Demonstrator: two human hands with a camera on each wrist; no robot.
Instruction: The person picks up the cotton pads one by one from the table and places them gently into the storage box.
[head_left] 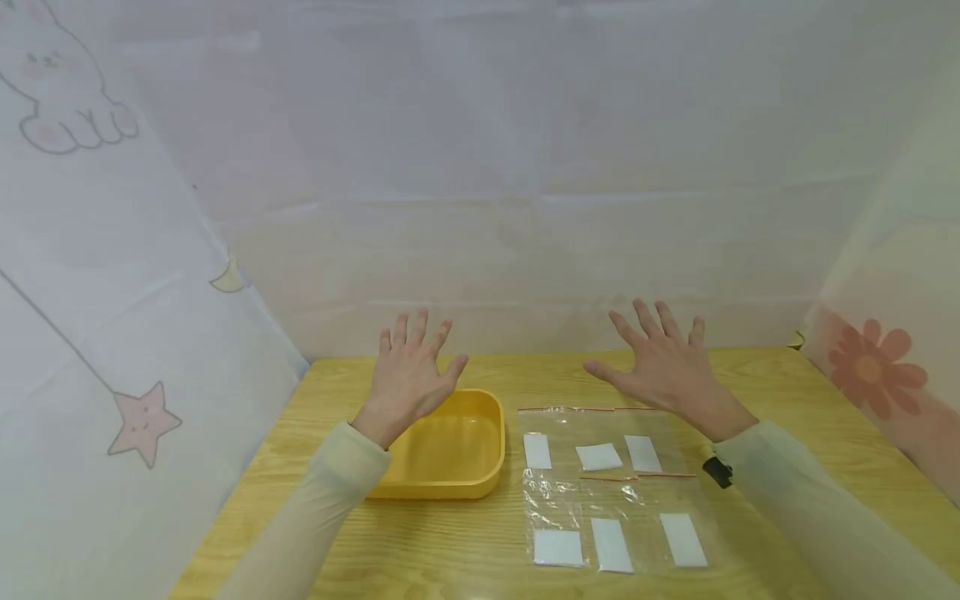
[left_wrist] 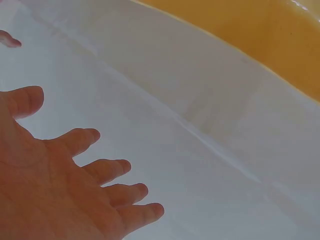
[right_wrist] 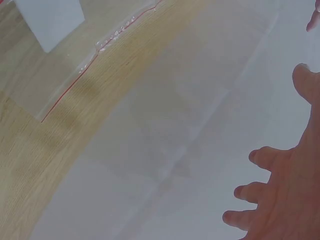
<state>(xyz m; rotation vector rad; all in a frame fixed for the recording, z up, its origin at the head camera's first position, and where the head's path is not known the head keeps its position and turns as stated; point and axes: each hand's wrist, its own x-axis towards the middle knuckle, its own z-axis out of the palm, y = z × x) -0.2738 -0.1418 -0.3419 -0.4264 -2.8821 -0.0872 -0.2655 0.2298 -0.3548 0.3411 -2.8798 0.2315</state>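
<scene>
My left hand [head_left: 408,375] is held up with its fingers spread, overlapping the back left of a yellow plastic basin [head_left: 491,450] in the head view. To the right, my right hand [head_left: 670,372] is also raised, fingers apart, beyond the clear zip bags. Both hands hold nothing. Several clear bags with red seal lines lie in two rows right of the basin. White rectangular pieces show in them, such as a back-row piece [head_left: 537,451] and a front-row piece [head_left: 611,545]. The right wrist view shows a bag's red seal [right_wrist: 75,82] on the wood.
The wooden table [head_left: 450,550] meets a pale cloth wall [head_left: 525,275] at its back edge. Printed cloth walls stand at both sides. A small black object [head_left: 717,472] lies beside the right sleeve [head_left: 780,467].
</scene>
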